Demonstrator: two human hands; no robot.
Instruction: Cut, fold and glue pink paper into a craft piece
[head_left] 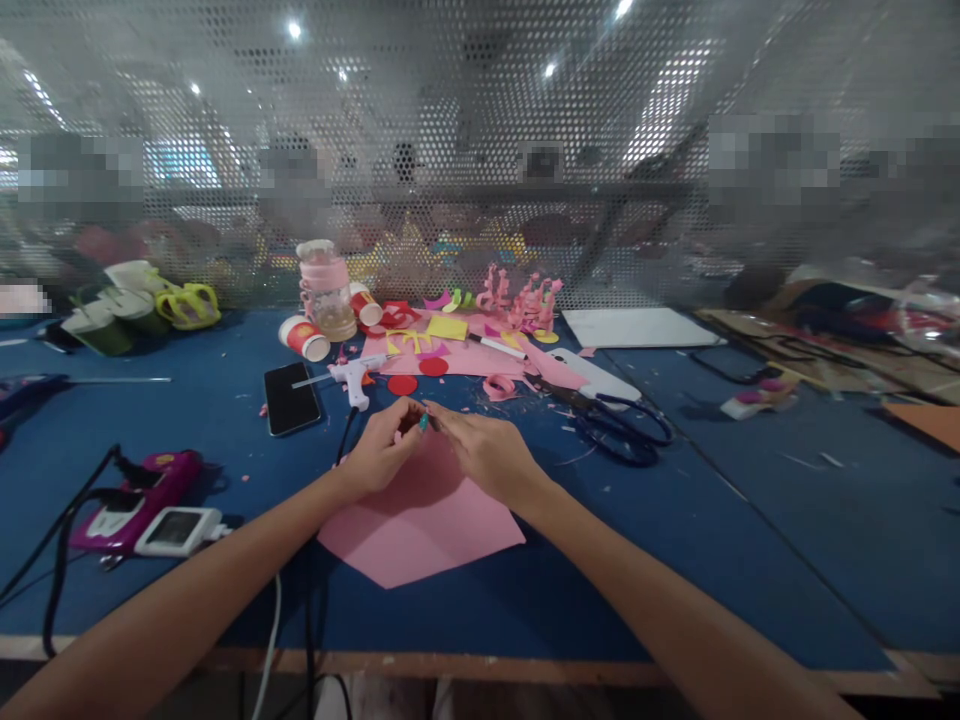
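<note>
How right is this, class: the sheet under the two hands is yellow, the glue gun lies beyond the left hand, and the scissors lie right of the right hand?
The colour is wrong: the head view shows a pink sheet under the left hand and right hand. The glue gun and scissors lie as stated.

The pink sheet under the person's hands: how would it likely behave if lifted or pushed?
The pink sheet is probably light, since it looks thin. Lifted by a corner, it would likely bend: a similar-looking pink strip beyond the right hand is curled. Pushed, it should slide, as its near part lies flat on the blue tabletop.
</note>
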